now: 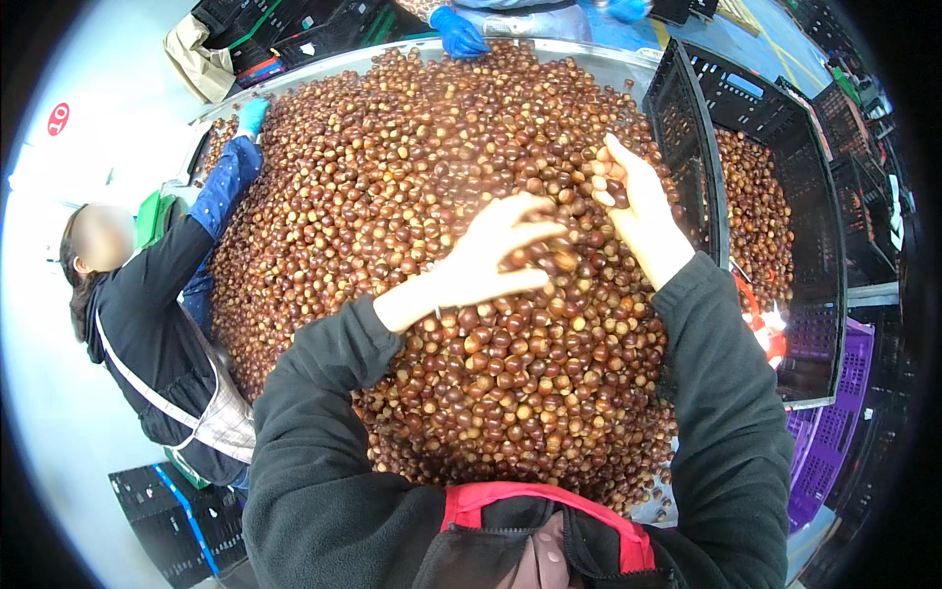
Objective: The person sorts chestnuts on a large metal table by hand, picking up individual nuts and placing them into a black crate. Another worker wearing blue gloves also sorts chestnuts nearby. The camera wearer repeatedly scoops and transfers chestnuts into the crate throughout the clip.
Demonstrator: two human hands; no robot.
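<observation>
A broad heap of brown chestnuts (pixel 510 363) with pale ends covers the table in front of me. My left hand (pixel 496 250) is over the middle of the heap, thumb and fingers spread apart. A few chestnuts by its fingertips are smeared by motion, and none is gripped. Farther right, my right hand (pixel 636 201) has its fingers curled around a few chestnuts (pixel 615 191), palm side partly turned up. It is above the heap's right side, close to a black crate (pixel 687 147).
More chestnuts lie in the large black crate (pixel 829 294) at right, with a purple crate (pixel 834 432) below it. A co-worker (pixel 147 324) reaches in from the left with a gloved hand (pixel 252 116). Another person's blue-gloved hand (pixel 458 34) rests at the far edge.
</observation>
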